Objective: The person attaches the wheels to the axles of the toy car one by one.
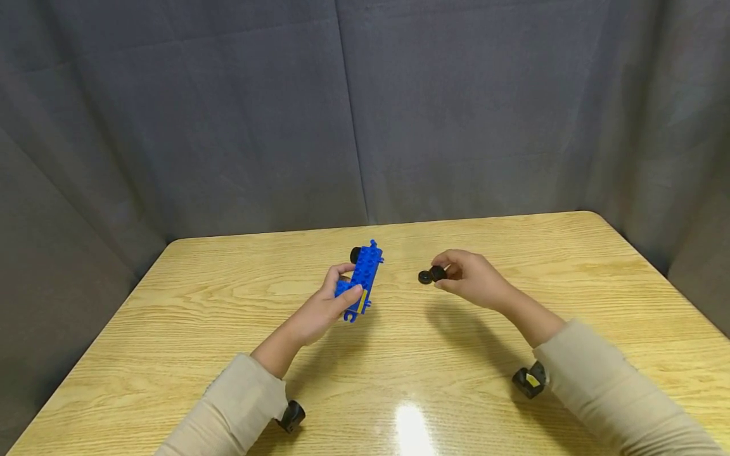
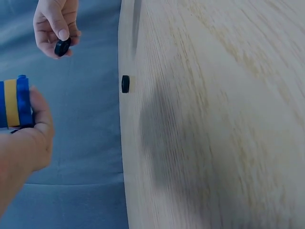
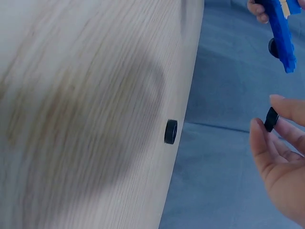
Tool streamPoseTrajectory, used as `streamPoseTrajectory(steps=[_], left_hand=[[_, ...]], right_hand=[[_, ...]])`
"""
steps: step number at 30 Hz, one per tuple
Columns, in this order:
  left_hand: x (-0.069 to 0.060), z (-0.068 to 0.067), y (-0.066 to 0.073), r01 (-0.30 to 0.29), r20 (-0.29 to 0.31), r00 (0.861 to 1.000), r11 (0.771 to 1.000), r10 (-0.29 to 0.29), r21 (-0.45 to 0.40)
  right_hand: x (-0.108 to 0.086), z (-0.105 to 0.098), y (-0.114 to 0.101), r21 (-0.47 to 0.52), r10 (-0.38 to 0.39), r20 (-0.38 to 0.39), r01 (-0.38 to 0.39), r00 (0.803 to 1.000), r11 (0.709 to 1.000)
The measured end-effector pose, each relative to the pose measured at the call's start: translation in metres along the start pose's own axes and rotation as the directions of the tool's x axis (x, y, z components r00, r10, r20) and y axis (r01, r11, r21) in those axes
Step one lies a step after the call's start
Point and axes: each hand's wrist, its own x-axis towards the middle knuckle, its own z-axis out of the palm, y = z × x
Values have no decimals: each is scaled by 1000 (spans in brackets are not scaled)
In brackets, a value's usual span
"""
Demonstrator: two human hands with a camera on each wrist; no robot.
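Note:
My left hand [image 1: 319, 311] grips a blue toy car chassis [image 1: 365, 271] with studs on top and a yellow stripe near its lower end. The thumb lies across the top, and the chassis is raised above the table. A black wheel [image 1: 355, 255] sits on the chassis's left side near its far end. Between thumb and fingertips, my right hand [image 1: 476, 282] pinches a small black wheel [image 3: 271, 119], held in the air apart from the chassis. Another black wheel [image 3: 170, 132] lies on the table, beyond the held one's left side in the head view.
The wooden table [image 1: 228, 297] spreads under both hands, with rounded far corners. Grey curtains [image 1: 256, 126] hang behind it and at both sides. Black devices show under both sleeves, one at the left wrist [image 1: 292, 416] and one at the right wrist [image 1: 529, 381].

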Motion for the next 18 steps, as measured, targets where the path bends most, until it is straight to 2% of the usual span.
streamPoseTrajectory(steps=[6,11,13,18], left_hand=[[0,0,-1,-41,74,996,989,52,-143],[2,1,-1,-32,40,998,962,44,-271],[2,1,-1,-22,13,1000,960,27,-278],[2,0,-1,-11,-17,1000,976,7,-217]], right_hand=[[-1,3,-4,29,-12,-15,12,1000,999],[-1,4,-7,35,-35,-27,36,999,999],[-2,4,-8,32,-53,-35,54,998,998],[-3,5,-8,21,-93,-59,95,994,995]])
